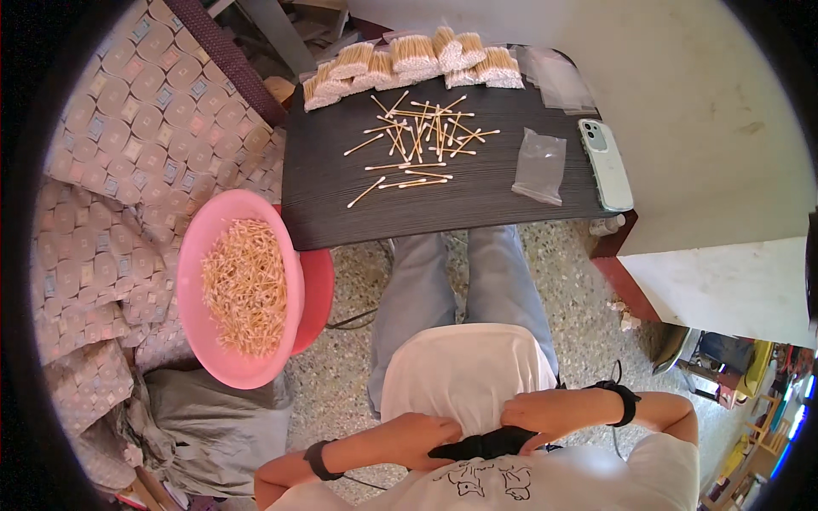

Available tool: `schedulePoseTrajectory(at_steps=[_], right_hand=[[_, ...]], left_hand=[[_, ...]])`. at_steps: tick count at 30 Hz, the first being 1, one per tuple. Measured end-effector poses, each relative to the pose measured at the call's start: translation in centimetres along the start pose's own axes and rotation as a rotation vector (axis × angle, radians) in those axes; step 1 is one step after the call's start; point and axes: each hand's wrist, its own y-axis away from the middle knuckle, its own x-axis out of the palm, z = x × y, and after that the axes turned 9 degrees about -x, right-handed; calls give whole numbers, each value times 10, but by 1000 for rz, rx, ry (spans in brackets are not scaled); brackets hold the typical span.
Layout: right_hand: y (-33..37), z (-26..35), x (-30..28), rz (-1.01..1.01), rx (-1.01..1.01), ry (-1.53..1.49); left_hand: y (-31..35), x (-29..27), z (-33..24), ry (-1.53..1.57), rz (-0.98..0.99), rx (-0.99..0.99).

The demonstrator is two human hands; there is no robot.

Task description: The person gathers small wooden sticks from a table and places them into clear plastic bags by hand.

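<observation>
At my waist, my left hand (423, 439) and my right hand (530, 416) both grip a black waist pouch or strap (487, 444), one at each end. My fingers curl over its edges, and partly hide it. Beyond my lap, loose cotton swabs (417, 136) lie scattered on the dark table (341, 223). Packed bundles of cotton swabs (415, 55) are piled along the table's far edge. An unfilled clear zip bag (540, 166) lies flat on the right side, beside a pale green phone (606, 164).
To the left, a pink basin (189, 294) full of loose swabs sits on a red stool (317, 298). More clear bags (558, 81) lie at the table's far right corner. A patterned sofa (128, 119) borders the left, a wall (707, 145) the right. Cables run over the speckled floor.
</observation>
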Motion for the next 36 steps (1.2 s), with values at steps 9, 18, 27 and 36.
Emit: schedulePoseTrajectory(at_steps=[9, 18, 27, 36], right_hand=[[-7, 5, 8, -63, 11, -70], [-1, 7, 26, -309, 11, 14], [-11, 18, 30, -336, 94, 92], [-3, 2, 15, -425, 81, -93]], left_hand=[[-4, 9, -3, -69, -99, 53], [-7, 25, -4, -57, -217, -45], [3, 40, -1, -197, -406, 16], [1, 33, 7, -383, -476, 85]])
